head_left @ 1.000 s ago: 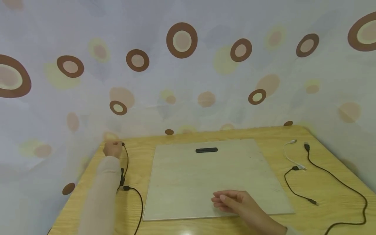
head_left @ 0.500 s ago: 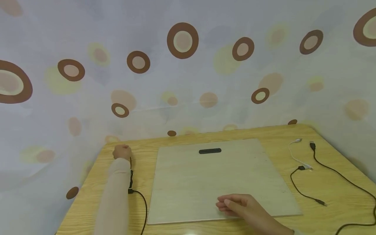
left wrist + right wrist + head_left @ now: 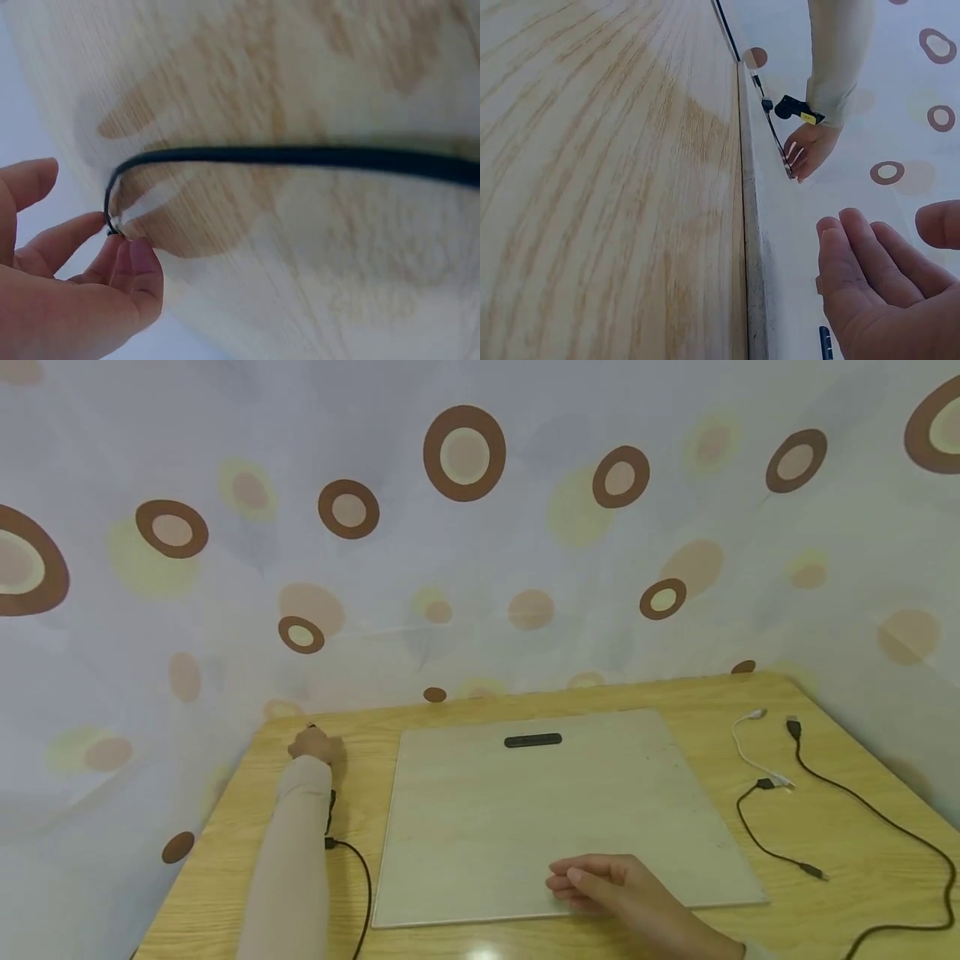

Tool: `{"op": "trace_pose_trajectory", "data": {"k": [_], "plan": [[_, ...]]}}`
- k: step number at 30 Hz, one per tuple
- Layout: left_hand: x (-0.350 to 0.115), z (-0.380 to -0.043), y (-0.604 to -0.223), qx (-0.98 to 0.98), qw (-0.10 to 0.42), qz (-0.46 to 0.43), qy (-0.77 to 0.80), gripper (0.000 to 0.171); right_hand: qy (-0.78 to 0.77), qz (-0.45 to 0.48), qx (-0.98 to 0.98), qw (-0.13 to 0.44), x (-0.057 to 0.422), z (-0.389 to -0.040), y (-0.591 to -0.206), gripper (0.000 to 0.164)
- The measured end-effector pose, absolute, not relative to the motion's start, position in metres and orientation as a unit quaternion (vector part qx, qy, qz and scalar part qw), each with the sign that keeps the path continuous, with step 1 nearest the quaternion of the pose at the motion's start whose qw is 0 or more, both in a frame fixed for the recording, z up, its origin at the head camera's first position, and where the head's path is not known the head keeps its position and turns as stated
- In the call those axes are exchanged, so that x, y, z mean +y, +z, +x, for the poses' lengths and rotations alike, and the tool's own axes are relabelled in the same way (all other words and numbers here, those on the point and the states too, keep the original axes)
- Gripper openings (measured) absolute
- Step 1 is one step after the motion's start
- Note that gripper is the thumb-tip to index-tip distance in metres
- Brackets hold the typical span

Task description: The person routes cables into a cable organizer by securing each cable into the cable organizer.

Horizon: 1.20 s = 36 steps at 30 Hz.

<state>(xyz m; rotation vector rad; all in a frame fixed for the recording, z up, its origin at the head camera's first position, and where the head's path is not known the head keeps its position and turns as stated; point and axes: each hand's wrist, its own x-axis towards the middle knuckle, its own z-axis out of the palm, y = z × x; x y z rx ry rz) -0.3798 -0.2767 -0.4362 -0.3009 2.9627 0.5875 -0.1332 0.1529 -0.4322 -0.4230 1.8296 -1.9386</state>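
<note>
Wooden table (image 3: 367,752), left hand (image 3: 311,745) shifted inward, touching black cable (image 3: 285,155), thumb apart, right hand (image 3: 611,887) relaxed

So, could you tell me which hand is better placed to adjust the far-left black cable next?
Probably the left hand: it touches the black cable near one end, while the empty right hand is farther off, over the board.

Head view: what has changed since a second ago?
The left hand has shifted slightly right, toward the pale board, and its sleeve now hides more of the left black cable. The fingers are at the cable's end; whether their hold changed, I can't tell. The right hand and the right-side cables stayed put.
</note>
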Motion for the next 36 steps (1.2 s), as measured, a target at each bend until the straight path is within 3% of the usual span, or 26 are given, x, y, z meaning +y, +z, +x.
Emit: {"op": "trace_pose_trajectory", "data": {"k": [5, 11, 16, 25, 36], "plan": [[-0.27, -0.378, -0.427, 0.975, 0.063, -0.104, 0.184, 0.058, -0.711, -0.142, 0.65, 0.225, 0.154, -0.134, -0.433, 0.044], [-0.272, -0.373, -0.427, 0.96, -0.007, -0.145, 0.24, 0.035, -0.721, -0.144, 0.641, 0.219, 0.156, -0.134, -0.435, 0.043], [-0.279, -0.376, -0.436, 0.944, -0.042, -0.178, 0.274, 0.027, -0.718, -0.136, 0.647, 0.219, 0.155, -0.134, -0.434, 0.043], [-0.286, -0.379, -0.445, 0.943, -0.018, -0.186, 0.275, 0.022, -0.708, -0.107, 0.659, 0.23, 0.153, -0.134, -0.435, 0.044], [-0.28, -0.377, -0.433, 0.932, 0.002, -0.198, 0.304, 0.037, -0.703, -0.097, 0.665, 0.232, 0.154, -0.134, -0.435, 0.044]]}}
